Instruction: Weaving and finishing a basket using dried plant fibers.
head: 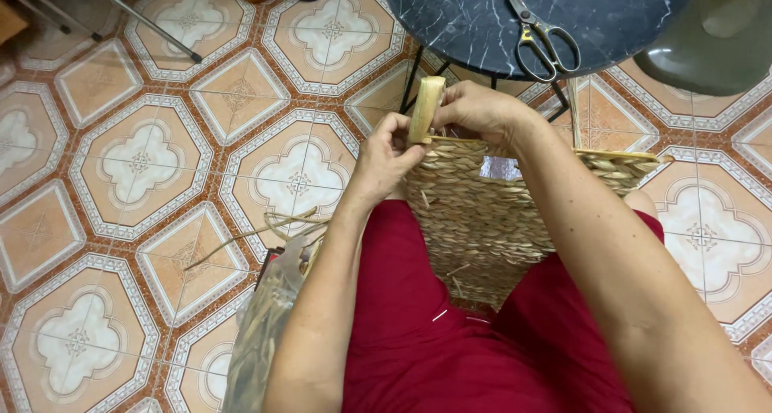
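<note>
A woven straw basket (482, 212) rests between my knees on my red-clad lap. My left hand (384, 160) pinches the lower end of a pale wooden stick (425, 107) that stands upright at the basket's near-left rim. Over the rim just right of the stick, my right hand (476, 111) curls with its fingers closed on the weave and the stick's side. A light wooden frame strip (619, 156) runs along the basket's top edge.
A dark marble-look round table (482, 19) on black legs stands ahead, with scissors (540, 35) lying on it. A grey-green plastic chair (716, 35) is at upper right. A bag of dried straw strands (269, 316) lies by my left thigh on the patterned tile floor.
</note>
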